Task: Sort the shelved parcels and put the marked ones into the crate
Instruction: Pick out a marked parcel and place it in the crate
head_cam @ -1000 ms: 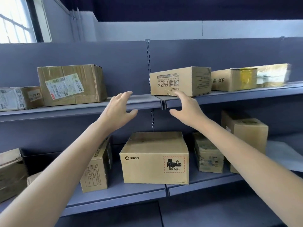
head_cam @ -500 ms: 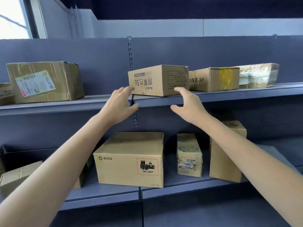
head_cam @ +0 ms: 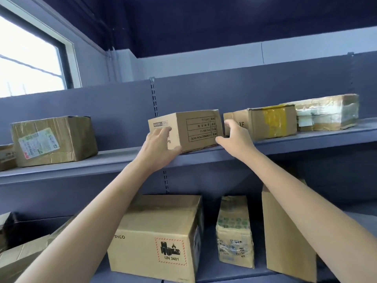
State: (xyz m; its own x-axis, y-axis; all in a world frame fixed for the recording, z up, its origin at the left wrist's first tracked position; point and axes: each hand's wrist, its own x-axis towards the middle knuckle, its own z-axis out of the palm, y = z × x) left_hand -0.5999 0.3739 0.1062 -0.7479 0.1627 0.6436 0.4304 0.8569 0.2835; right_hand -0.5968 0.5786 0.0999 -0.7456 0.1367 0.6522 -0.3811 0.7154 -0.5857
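A small cardboard box (head_cam: 195,129) with upside-down print stands on the upper shelf (head_cam: 81,169), turned so that one corner faces me. My left hand (head_cam: 158,147) presses on its left face, thumb under the front corner. My right hand (head_cam: 234,137) holds its right end, fingers reaching into the gap beside a box marked XF (head_cam: 269,123). On the lower shelf sits a PICO box (head_cam: 155,240) with a red-bordered UN 3481 battery label. No crate is in view.
The upper shelf also holds a labelled brown box (head_cam: 55,139) at the left and a tape-wrapped parcel (head_cam: 326,112) at the far right. Below stand a small worn box (head_cam: 234,231) and a tall plain box (head_cam: 285,237). A window (head_cam: 26,60) is up left.
Both hands have closed in from the shelf edge onto the small box. The box has turned on the shelf, its end panel now facing me. My view has tilted upward.
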